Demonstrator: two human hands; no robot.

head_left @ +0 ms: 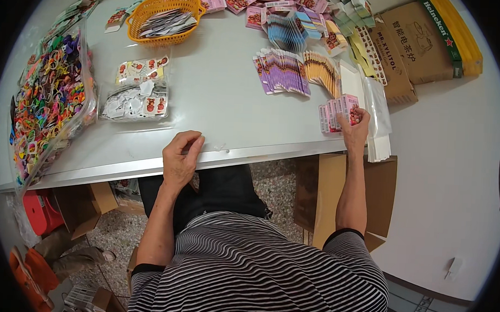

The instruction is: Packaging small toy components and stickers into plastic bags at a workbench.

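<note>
My right hand (355,130) is at the table's right front edge. Its thumb and fingers close round the end of a short row of small pink boxes (331,116), gripping the rightmost pink box (350,105). Over the front edge, left of centre, my left hand (182,156) is loosely closed, fingers curled toward the thumb, with nothing visible in it. Beyond the pink boxes lie a fanned stack of purple packets (281,72) and a stack of orange packets (323,71).
A clear bag of colourful small trinkets (51,100) lies at the left. Near it are a plastic tray of stickers (134,103) and a yellow basket (134,25) of packets. Blue packets (286,32) and cardboard boxes (416,43) stand at the back right. An open carton (329,198) sits below the table.
</note>
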